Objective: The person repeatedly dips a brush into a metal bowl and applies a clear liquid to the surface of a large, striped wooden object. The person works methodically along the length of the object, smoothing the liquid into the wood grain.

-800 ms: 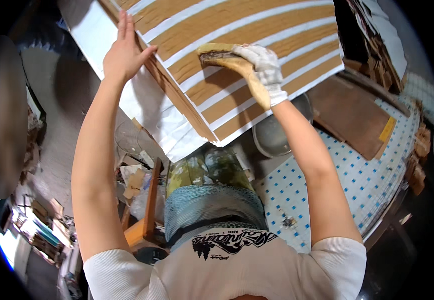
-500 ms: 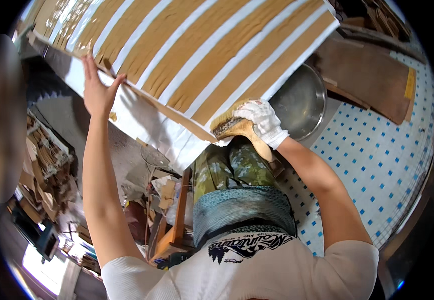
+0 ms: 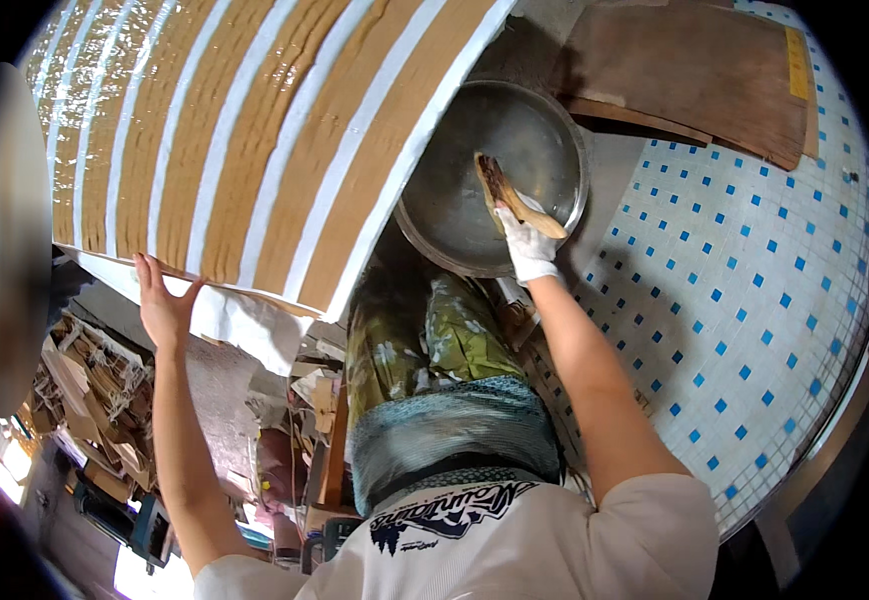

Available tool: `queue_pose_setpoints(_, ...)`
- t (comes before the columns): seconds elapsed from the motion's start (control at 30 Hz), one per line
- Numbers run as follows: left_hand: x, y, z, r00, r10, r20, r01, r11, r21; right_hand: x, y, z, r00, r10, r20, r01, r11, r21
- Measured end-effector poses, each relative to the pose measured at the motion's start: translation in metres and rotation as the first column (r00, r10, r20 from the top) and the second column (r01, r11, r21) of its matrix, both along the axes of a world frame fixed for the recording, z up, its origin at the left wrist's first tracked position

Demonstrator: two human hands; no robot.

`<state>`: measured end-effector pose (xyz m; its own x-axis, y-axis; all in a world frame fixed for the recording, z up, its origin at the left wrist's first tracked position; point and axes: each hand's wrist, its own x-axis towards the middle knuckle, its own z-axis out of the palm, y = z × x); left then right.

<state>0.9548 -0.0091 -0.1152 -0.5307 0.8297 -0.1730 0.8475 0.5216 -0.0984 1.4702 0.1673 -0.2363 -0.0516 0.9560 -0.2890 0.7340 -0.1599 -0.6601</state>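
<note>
My right hand (image 3: 527,243), in a white glove, is closed round a wooden-handled brush (image 3: 525,208). The brush is over a wide metal basin (image 3: 425,215); its bristles are largely hidden from this angle. My bare left hand (image 3: 165,308) lies with fingers spread at the near edge of a large sheet with brown and white stripes (image 3: 285,150). Its far left part shines as if wet, and ripples run along the brown strips. Under the near edge, a piece of white sheeting (image 3: 255,325) hangs down.
Brown boards (image 3: 685,75) lie beyond the basin at the right. White tiling with blue squares (image 3: 715,290) covers the right side. Cardboard scraps (image 3: 95,400) are heaped at the left, and a wooden frame piece (image 3: 333,470) stands by my legs.
The brush in my right hand has left the sheet's near corner and moved right, over the basin. My left hand stays at the sheet's edge. The whole view has swung rightward.
</note>
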Motion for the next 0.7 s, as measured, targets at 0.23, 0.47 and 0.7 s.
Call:
queue_pose_setpoints(0.23,0.010,0.014,0.000,0.997,0.057,-0.056,-0.065,0.986,-0.155,0.010,0.009,-0.035,0.960,0.032,0.279,0.018,0.984,-0.177)
queue_pose_setpoints(0.47,0.014,0.018,0.002,0.996,0.054,-0.070,-0.069,0.972,-0.223,0.055,0.002,-0.048,0.983,-0.181,-0.007,0.179,0.978,-0.110)
queue_pose_setpoints(0.7,0.013,0.023,0.005,0.996,0.050,-0.077,-0.069,0.959,-0.276,0.045,0.025,-0.038,0.880,0.131,0.456,0.024,0.947,-0.319)
